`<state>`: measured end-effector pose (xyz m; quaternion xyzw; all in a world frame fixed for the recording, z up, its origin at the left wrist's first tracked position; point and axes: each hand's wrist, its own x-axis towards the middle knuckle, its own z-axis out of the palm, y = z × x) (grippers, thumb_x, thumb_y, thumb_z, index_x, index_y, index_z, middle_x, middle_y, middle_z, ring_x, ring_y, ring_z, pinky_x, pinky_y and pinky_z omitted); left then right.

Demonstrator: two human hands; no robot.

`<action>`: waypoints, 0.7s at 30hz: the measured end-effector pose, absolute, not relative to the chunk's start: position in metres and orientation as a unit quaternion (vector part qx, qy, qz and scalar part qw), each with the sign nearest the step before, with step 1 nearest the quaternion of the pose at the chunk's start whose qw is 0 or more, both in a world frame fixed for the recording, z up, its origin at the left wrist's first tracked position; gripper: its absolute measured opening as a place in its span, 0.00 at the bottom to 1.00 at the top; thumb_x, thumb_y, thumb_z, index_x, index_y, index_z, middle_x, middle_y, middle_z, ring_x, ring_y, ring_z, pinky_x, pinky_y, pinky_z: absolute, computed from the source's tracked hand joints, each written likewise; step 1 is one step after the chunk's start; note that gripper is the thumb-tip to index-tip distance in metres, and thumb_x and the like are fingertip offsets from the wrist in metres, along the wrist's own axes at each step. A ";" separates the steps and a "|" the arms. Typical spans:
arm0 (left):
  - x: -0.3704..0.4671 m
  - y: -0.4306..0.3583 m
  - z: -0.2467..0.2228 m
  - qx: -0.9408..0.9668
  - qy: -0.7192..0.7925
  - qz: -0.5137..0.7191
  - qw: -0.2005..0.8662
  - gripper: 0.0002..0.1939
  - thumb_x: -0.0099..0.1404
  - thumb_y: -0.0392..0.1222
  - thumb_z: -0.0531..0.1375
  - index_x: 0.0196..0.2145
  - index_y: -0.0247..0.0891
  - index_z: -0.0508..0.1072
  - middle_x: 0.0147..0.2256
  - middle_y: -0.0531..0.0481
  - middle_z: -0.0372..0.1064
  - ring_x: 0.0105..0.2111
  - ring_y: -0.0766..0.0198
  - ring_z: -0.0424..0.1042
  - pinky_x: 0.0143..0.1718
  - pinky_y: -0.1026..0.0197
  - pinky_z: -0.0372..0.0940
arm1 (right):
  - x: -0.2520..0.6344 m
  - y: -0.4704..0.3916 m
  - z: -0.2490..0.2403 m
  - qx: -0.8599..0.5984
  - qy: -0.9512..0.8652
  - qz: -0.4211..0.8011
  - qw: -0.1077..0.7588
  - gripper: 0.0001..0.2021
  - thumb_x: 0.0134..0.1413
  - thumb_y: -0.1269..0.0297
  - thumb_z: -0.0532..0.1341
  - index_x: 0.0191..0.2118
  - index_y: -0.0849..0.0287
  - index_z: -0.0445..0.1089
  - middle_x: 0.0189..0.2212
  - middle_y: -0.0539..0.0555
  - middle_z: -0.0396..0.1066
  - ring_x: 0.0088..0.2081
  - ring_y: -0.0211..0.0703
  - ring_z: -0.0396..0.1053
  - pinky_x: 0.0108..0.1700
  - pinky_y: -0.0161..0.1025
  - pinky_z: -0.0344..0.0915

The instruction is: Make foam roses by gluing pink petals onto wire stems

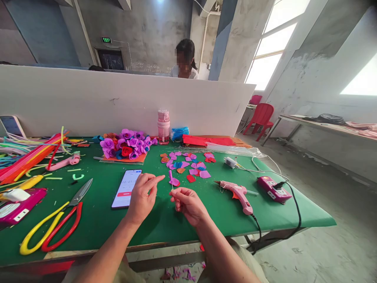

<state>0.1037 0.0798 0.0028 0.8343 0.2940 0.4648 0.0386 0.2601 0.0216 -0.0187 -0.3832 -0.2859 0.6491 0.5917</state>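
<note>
My right hand [188, 202] pinches a thin stem wire [172, 186] that stands nearly upright. Rolled purple crepe paper [170, 176] is wrapped at the wire's top. To the left of it, my left hand [143, 193] is held over the edge of a phone [122, 196] with a timer on its screen. The left index finger stretches toward the wire without touching it, and I see nothing in that hand. Beyond both hands lie loose paper petals [191, 179] in purple, red, blue and orange.
A pink glue gun [237, 192] and a power strip [273, 188] with cables lie right. Scissors [66, 212] lie left, near colourful strips [35, 157]. Paper roses [126, 145], a pink bottle [163, 126] and red paper [210, 140] line the back before a white partition [126, 100]. A person [185, 61] is behind it.
</note>
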 end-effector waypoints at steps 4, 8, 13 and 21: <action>0.104 0.077 0.004 0.863 0.245 0.441 0.013 0.20 0.63 0.27 0.50 0.44 0.46 0.74 0.34 0.48 0.62 0.36 0.63 0.62 0.37 0.59 0.62 | 0.259 0.021 -0.019 -0.381 -0.289 0.653 0.588 0.12 0.39 0.60 0.70 0.25 0.64 0.71 0.17 0.48 0.69 0.14 0.25 0.57 0.16 0.26 0.53; 0.106 0.075 0.005 0.870 0.255 0.423 -0.014 0.19 0.63 0.28 0.50 0.42 0.46 0.75 0.34 0.48 0.62 0.36 0.62 0.61 0.37 0.58 0.62 | 0.259 0.021 -0.019 -0.378 -0.290 0.657 0.584 0.12 0.38 0.60 0.70 0.25 0.65 0.71 0.16 0.47 0.68 0.13 0.25 0.56 0.16 0.26 0.52; 0.105 0.077 0.004 0.849 0.281 0.448 -0.006 0.21 0.63 0.27 0.49 0.44 0.46 0.74 0.34 0.48 0.62 0.35 0.62 0.62 0.36 0.59 0.62 | 0.259 0.021 -0.018 -0.380 -0.287 0.659 0.582 0.12 0.38 0.60 0.70 0.25 0.65 0.72 0.16 0.47 0.68 0.13 0.25 0.56 0.16 0.26 0.51; 0.105 0.076 0.004 0.873 0.270 0.405 -0.019 0.22 0.62 0.26 0.49 0.44 0.48 0.74 0.35 0.48 0.62 0.36 0.61 0.62 0.38 0.57 0.62 | 0.260 0.021 -0.019 -0.383 -0.290 0.659 0.579 0.12 0.38 0.60 0.69 0.25 0.65 0.72 0.16 0.47 0.68 0.13 0.25 0.56 0.15 0.26 0.51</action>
